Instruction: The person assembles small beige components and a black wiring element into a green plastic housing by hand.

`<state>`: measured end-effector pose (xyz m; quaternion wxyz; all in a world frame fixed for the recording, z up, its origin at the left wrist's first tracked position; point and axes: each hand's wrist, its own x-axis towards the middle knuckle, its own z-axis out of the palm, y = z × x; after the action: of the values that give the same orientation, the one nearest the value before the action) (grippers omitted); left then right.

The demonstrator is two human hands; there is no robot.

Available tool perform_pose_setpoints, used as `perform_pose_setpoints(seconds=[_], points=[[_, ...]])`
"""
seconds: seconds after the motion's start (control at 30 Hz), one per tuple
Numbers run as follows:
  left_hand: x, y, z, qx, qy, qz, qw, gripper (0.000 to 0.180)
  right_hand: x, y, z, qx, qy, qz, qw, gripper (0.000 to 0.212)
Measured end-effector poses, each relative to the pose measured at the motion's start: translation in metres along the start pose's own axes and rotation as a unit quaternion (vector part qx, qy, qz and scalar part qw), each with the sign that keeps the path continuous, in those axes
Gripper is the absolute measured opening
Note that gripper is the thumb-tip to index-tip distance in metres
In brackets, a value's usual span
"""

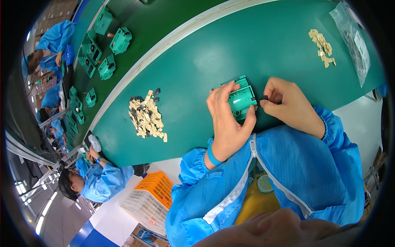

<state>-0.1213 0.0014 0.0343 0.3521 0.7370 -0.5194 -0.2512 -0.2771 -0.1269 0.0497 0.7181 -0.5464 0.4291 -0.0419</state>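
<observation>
Holding a green plastic housing (240,100) in the left hand (227,119) near the worktop (193,61) front edge, right hand (291,106) pinching a small dark part (264,98) against its side; not yet seated, pile of parts (147,116) left.

The left hand (227,119) is curled in a grip; the right hand (288,105) is pinched beside it, blue-sleeved forearms bent inward.

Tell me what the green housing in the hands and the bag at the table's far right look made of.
Green housing: likely moulded plastic, matte, judging by its ribs and uniform colour. The left hand holds it. Bag: clear plastic film, glossy and wrinkled; its contents are too small to tell.
</observation>
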Motion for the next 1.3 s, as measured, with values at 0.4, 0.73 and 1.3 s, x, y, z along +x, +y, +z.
perform_pose_setpoints(seconds=[0.4,0.73,1.3], points=[[0.002,0.006,0.000,0.010,-0.010,-0.009,1.000,0.082,0.003,0.005,-0.006,-0.079,0.006,-0.033,0.996,0.022],[-0.008,-0.012,-0.006,-0.151,-0.014,-0.037,0.988,0.100,0.000,0.006,-0.002,0.140,-0.072,-0.041,0.987,0.014],[-0.028,0.011,-0.036,-0.227,-0.023,-0.117,0.967,0.081,-0.016,-0.015,0.026,0.001,-0.058,-0.111,0.992,0.012]])
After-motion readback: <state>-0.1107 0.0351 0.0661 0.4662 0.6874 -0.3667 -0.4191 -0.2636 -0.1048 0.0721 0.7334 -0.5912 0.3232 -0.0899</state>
